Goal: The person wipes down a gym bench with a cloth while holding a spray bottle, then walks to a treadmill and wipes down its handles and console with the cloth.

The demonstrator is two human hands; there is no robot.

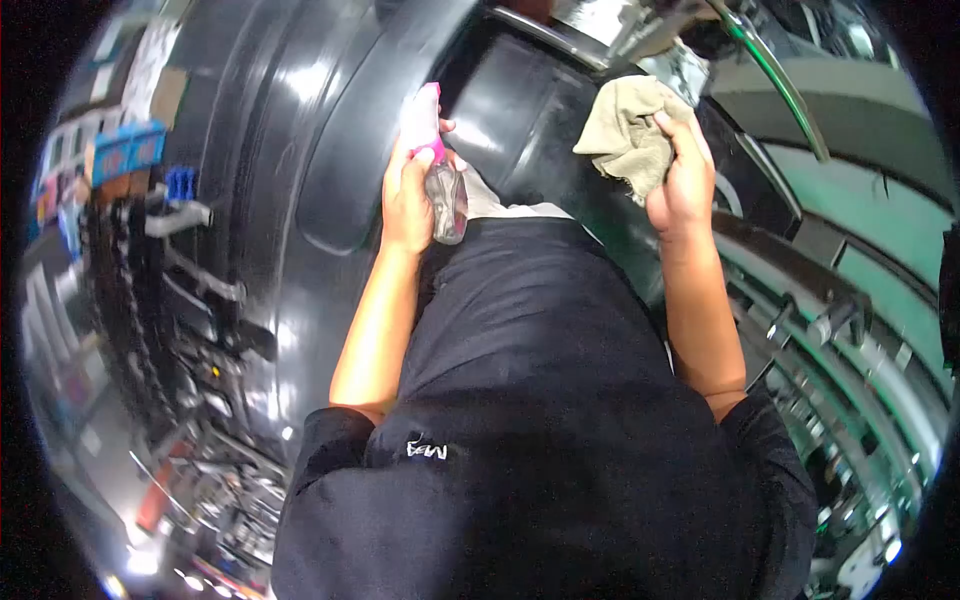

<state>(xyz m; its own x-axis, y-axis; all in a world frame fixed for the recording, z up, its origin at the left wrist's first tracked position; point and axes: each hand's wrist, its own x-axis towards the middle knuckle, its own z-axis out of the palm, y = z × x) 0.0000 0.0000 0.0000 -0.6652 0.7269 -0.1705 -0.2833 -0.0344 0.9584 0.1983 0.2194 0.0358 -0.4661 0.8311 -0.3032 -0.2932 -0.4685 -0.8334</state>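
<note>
My left hand [406, 200] is wrapped round a clear spray bottle [449, 208] with a pink and white top. The bottle is tilted a little and its lower part shows below my fingers. On the other side, my right hand [686, 178] grips a crumpled beige cloth [622, 122] between thumb and fingers, and the cloth's loose edge hangs toward the middle. Both hands are held apart in front of my body, over a dark glossy surface.
A smooth black panel [345, 150] runs along the left. Beyond it are a blue box [128, 150] and racks of metal parts [190, 290]. A green-lit bar [775, 75] slants across the upper right, with long rails [850, 375] below it.
</note>
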